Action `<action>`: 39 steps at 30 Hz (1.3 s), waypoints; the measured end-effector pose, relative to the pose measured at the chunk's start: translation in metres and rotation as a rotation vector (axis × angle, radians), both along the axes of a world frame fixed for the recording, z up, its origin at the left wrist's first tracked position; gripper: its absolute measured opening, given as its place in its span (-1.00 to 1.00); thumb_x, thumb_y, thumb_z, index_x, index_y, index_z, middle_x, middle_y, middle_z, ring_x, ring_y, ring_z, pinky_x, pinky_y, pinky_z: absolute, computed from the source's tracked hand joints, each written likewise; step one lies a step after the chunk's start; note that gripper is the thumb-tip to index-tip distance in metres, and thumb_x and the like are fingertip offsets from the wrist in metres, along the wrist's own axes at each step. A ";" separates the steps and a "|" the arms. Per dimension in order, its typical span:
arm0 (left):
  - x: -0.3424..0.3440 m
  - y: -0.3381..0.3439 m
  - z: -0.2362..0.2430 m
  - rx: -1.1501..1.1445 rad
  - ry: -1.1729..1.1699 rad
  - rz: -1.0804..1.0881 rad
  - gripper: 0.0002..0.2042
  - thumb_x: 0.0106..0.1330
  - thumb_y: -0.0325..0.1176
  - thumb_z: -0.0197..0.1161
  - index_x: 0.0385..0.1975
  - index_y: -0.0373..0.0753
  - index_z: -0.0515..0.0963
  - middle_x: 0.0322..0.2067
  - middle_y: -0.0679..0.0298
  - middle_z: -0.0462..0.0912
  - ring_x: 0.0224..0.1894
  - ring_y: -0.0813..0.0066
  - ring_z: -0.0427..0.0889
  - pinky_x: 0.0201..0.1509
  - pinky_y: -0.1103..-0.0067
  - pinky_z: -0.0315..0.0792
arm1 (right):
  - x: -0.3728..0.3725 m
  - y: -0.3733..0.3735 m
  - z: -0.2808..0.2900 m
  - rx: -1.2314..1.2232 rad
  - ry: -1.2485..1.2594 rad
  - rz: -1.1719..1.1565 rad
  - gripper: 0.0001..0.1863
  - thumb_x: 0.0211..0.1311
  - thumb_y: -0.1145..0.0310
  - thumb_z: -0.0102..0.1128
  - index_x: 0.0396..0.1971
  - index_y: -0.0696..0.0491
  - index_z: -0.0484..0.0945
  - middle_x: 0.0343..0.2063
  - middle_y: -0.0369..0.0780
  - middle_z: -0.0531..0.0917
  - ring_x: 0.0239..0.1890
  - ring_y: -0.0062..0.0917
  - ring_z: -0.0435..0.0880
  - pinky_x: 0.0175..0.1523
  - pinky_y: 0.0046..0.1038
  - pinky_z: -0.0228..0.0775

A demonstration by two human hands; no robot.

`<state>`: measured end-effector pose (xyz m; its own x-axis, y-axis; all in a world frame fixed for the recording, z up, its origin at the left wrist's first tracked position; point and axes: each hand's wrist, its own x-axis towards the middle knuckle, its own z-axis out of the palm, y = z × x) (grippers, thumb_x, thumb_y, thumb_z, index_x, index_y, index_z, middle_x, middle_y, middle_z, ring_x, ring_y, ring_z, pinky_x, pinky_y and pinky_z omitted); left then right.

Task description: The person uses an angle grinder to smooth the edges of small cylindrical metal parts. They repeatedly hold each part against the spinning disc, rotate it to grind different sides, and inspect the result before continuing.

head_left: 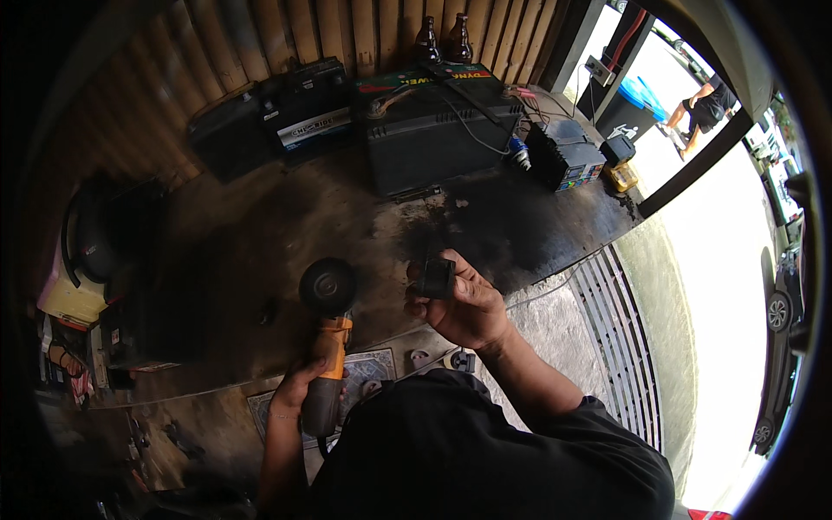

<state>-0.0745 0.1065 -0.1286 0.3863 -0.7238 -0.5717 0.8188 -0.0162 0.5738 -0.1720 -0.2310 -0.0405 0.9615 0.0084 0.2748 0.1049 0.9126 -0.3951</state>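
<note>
My left hand is wrapped round the body of an orange and black angle grinder. The tool points away from me, its dark round disc over the worn wooden workbench. To the right of the disc, my right hand pinches a small black block-shaped piece between thumb and fingers. Disc and piece are apart. What the black piece is, I cannot make out. A power cord leaves the grinder's lower end.
Along the bamboo wall stand a large black battery, smaller batteries and two brown bottles. A box-shaped device with wires sits at the right. A yellow item lies left. Outside are a person and a metal floor grate.
</note>
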 end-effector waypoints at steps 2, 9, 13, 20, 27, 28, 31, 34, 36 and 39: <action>0.000 0.002 -0.001 0.007 0.021 -0.003 -0.42 0.43 -0.12 0.39 0.28 -0.35 0.39 -0.14 -0.03 0.71 -0.28 0.18 0.79 -0.23 0.30 0.76 | -0.002 0.000 0.000 0.008 -0.017 0.023 -0.63 0.40 0.31 0.36 0.18 -0.17 0.63 0.17 -0.13 0.59 0.07 -0.33 0.61 0.11 -0.31 0.40; -0.002 0.004 -0.003 0.045 0.010 -0.039 -0.38 0.45 -0.03 0.31 0.27 -0.43 0.38 -0.12 -0.02 0.69 -0.24 0.17 0.77 -0.16 0.31 0.74 | 0.000 0.000 -0.003 0.103 -0.090 0.079 -0.65 0.49 0.39 0.28 0.20 -0.17 0.63 0.34 -0.02 0.53 0.23 -0.17 0.64 0.21 -0.26 0.55; -0.005 0.003 0.000 0.020 0.055 0.022 -0.41 0.46 -0.08 0.36 0.29 -0.35 0.38 -0.11 0.02 0.70 -0.27 0.24 0.78 -0.21 0.33 0.76 | 0.001 0.003 -0.004 0.085 -0.094 0.042 -0.67 0.51 0.38 0.26 0.20 -0.17 0.62 0.35 -0.03 0.52 0.24 -0.16 0.64 0.22 -0.22 0.56; -0.007 -0.001 0.004 0.013 0.007 0.025 -0.41 0.45 -0.09 0.36 0.29 -0.38 0.38 -0.12 0.00 0.70 -0.27 0.21 0.78 -0.24 0.33 0.75 | -0.006 -0.001 0.004 0.092 0.071 -0.012 -0.60 0.48 0.39 0.29 0.25 -0.17 0.54 0.30 -0.10 0.55 0.27 -0.17 0.62 0.22 -0.21 0.54; -0.009 -0.002 0.000 0.013 -0.068 0.034 -0.42 0.44 -0.09 0.38 0.24 -0.41 0.42 -0.16 0.00 0.72 -0.32 0.23 0.79 -0.28 0.37 0.74 | -0.004 0.001 -0.002 -0.164 0.261 -0.224 -0.61 0.49 0.47 0.27 0.26 -0.01 0.55 0.12 -0.13 0.68 0.16 -0.31 0.68 0.15 -0.36 0.56; -0.009 -0.001 -0.001 0.020 -0.081 0.033 -0.43 0.44 -0.09 0.38 0.23 -0.41 0.43 -0.17 -0.01 0.72 -0.33 0.24 0.79 -0.27 0.38 0.74 | -0.004 0.002 -0.004 -0.214 0.280 -0.227 -0.59 0.48 0.48 0.28 0.27 0.00 0.55 0.11 -0.15 0.69 0.14 -0.34 0.69 0.15 -0.38 0.56; -0.008 0.002 -0.005 0.026 -0.065 -0.006 -0.37 0.44 -0.07 0.35 0.32 -0.38 0.34 -0.08 -0.02 0.69 -0.22 0.20 0.77 -0.17 0.31 0.74 | -0.001 0.003 -0.010 -0.300 0.301 -0.229 -0.54 0.42 0.51 0.36 0.28 0.03 0.55 0.09 -0.20 0.69 0.11 -0.47 0.67 0.13 -0.44 0.54; -0.008 0.000 -0.006 0.045 -0.023 0.005 -0.39 0.46 -0.08 0.34 0.31 -0.39 0.36 -0.10 -0.01 0.70 -0.25 0.21 0.77 -0.18 0.34 0.74 | 0.010 0.007 -0.015 -0.594 0.287 -0.358 -0.55 0.39 0.51 0.41 0.24 0.09 0.57 0.06 -0.25 0.69 0.08 -0.58 0.65 0.14 -0.50 0.53; -0.009 -0.001 -0.003 0.035 -0.046 0.012 -0.39 0.47 -0.08 0.33 0.31 -0.41 0.36 -0.11 0.00 0.70 -0.26 0.21 0.78 -0.19 0.35 0.74 | 0.021 0.006 -0.015 -0.846 0.242 -0.410 -0.58 0.38 0.51 0.42 0.21 0.12 0.58 0.05 -0.26 0.70 0.08 -0.61 0.65 0.16 -0.52 0.52; -0.013 -0.003 0.001 0.055 -0.102 0.039 -0.48 0.45 -0.07 0.37 0.14 -0.42 0.49 -0.20 0.05 0.73 -0.33 0.30 0.79 -0.27 0.41 0.74 | 0.038 0.007 -0.013 -1.052 0.197 -0.400 -0.61 0.38 0.50 0.43 0.16 0.15 0.60 0.05 -0.25 0.71 0.07 -0.62 0.65 0.18 -0.53 0.51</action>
<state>-0.0871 0.1031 -0.1278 0.4718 -0.6754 -0.5667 0.7570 -0.0193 0.6532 -0.1338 -0.2243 -0.0538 0.9727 -0.1714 0.1567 0.1650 0.0352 -0.9857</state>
